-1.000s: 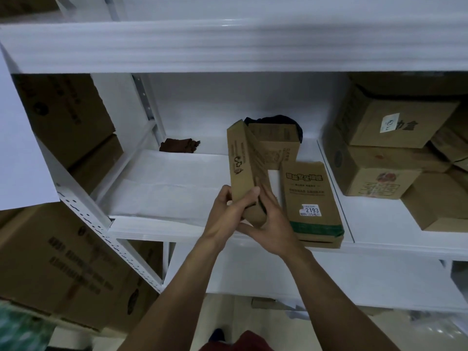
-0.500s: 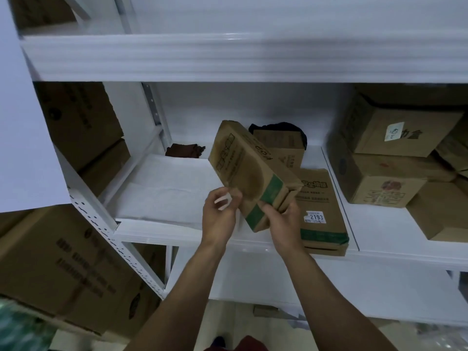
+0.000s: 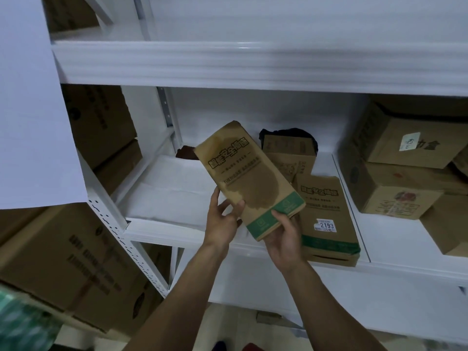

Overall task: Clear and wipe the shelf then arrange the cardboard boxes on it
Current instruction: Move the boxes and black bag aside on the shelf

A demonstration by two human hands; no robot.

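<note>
I hold a flat brown cardboard box [image 3: 247, 178] with a green band and a dark stain above the white shelf [image 3: 177, 224], its printed face turned up and tilted left. My left hand [image 3: 222, 219] grips its left edge near the bottom. My right hand [image 3: 285, 233] holds its green bottom end from below. A matching box [image 3: 326, 219] with a 2193 price sticker lies flat on the shelf to the right. Another brown box [image 3: 288, 153] stands behind it, in front of a black cloth [image 3: 288, 133].
A dark brown rag [image 3: 183, 154] lies at the shelf's back left. Larger cardboard boxes [image 3: 395, 173] are stacked on the right section. More big boxes [image 3: 76, 262] fill the left rack. A white sheet [image 3: 27, 110] hangs at upper left. A lower shelf [image 3: 354, 300] runs beneath.
The box in my hands has turned from standing on edge to face-up and has risen toward me. Both hands shifted along its bottom end.
</note>
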